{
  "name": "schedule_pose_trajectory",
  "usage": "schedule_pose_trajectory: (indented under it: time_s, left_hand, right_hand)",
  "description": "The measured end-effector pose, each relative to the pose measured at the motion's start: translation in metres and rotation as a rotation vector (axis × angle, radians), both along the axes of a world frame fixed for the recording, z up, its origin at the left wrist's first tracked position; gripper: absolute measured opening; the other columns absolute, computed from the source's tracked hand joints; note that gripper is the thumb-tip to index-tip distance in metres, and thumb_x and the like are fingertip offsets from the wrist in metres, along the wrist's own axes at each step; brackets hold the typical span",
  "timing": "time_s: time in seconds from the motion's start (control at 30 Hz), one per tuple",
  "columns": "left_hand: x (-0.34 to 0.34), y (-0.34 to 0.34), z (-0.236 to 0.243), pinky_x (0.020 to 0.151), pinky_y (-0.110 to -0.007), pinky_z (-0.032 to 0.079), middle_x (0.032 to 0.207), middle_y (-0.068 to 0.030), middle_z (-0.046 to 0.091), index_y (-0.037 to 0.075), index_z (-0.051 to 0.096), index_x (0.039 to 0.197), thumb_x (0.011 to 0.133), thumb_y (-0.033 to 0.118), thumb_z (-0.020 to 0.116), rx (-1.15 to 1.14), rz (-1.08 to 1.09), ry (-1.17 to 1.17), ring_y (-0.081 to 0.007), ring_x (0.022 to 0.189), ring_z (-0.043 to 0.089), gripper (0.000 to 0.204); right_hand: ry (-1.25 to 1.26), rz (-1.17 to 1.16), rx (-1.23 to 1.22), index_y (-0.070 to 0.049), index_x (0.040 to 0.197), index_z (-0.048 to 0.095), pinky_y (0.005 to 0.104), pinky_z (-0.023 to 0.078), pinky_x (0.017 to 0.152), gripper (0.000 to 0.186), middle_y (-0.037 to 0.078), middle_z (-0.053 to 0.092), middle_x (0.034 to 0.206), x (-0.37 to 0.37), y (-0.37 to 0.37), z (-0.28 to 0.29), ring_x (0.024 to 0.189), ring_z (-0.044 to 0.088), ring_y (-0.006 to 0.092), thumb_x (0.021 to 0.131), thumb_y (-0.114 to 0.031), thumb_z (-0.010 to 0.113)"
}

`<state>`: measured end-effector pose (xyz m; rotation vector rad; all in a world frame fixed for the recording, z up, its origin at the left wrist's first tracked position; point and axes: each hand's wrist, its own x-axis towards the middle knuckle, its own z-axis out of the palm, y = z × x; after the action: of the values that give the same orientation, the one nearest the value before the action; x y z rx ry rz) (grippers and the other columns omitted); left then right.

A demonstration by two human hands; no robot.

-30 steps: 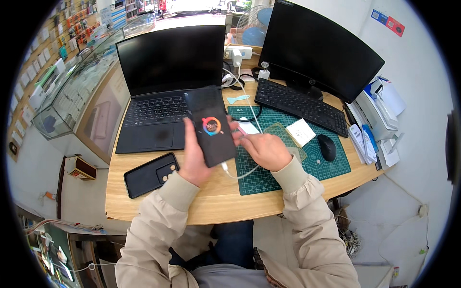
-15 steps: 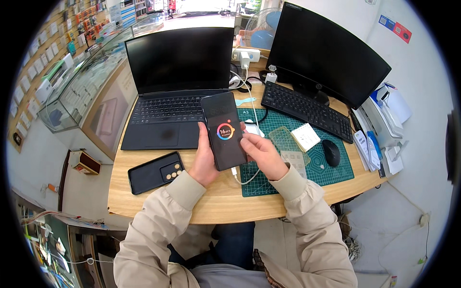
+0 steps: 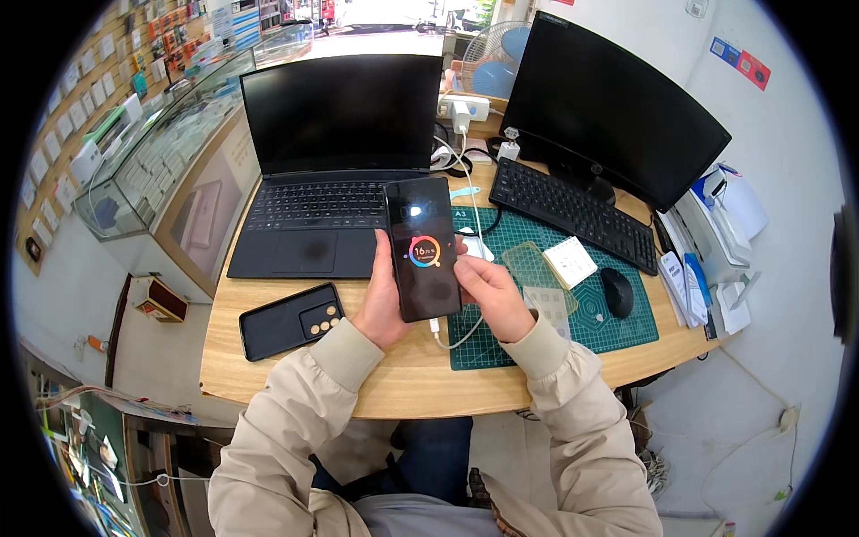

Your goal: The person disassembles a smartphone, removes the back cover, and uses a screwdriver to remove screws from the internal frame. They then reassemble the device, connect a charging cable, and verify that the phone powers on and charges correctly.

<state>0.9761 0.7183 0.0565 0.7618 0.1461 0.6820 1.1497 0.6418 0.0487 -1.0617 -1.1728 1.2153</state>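
Observation:
A black smartphone is held up over the desk, its screen lit with a coloured charging ring and a bright reflection near the top. My left hand grips its left edge, thumb along the side. My right hand closes on its right edge with thumb and bent fingers. A white charging cable is plugged in at the phone's lower end and loops away to the right. To the left of my left hand, a black phone case with round camera holes lies on the wood.
Behind the phone stand an open laptop and a monitor with a black keyboard. A green cutting mat carries a mouse, a notepad and a clear phone case. A power strip sits behind.
The phone is tilted more upright, and a bright reflection now shows on its screen. The camera view has shifted slightly. Both hands keep their hold.

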Motion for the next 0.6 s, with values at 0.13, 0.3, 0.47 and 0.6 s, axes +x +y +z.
schedule_pose_trajectory:
  time_s: [0.13,0.3,0.47,0.6]
  left_hand:
    - [0.0004,-0.0023,0.0022,0.110,-0.042,0.052,0.141,-0.0109,0.061,0.008,0.048,0.150,0.105,0.073,0.008,-0.007,0.010,-0.010,-0.0245,0.130,0.060,0.089]
    - [0.0012,-0.0011,-0.0016,0.111,-0.041,0.051,0.144,-0.0114,0.058,0.009,0.044,0.153,0.105,0.071,0.007,-0.018,0.016,-0.012,-0.0245,0.133,0.059,0.086]
    - [0.0015,-0.0015,-0.0027,0.112,-0.041,0.051,0.144,-0.0113,0.058,0.009,0.044,0.153,0.106,0.070,0.007,-0.029,0.012,-0.011,-0.0244,0.133,0.059,0.085]
    - [-0.0008,-0.0015,-0.0017,0.111,-0.041,0.051,0.143,-0.0111,0.059,0.009,0.045,0.152,0.107,0.069,0.007,-0.036,0.017,-0.009,-0.0244,0.132,0.060,0.084]
  right_hand:
    - [0.017,-0.036,0.021,0.001,0.132,0.064,0.0293,0.055,0.089,0.040,0.004,0.071,0.113,-0.0045,-0.0037,0.0051,0.099,0.068,0.0118,0.113,-0.031,0.050]
    - [0.007,-0.082,-0.004,0.001,0.133,0.063,0.0288,0.056,0.087,0.041,0.004,0.072,0.114,-0.0069,-0.0038,0.0050,0.098,0.069,0.0121,0.112,-0.032,0.051]
    - [-0.002,-0.079,0.028,0.001,0.133,0.064,0.0284,0.056,0.087,0.041,0.004,0.072,0.114,-0.0029,-0.0017,-0.0027,0.100,0.069,0.0119,0.112,-0.033,0.052]
    - [0.025,-0.007,-0.008,0.002,0.127,0.068,0.0261,0.055,0.089,0.037,0.004,0.049,0.153,0.0010,-0.0005,-0.0006,0.116,0.062,0.0104,0.111,-0.027,0.053]
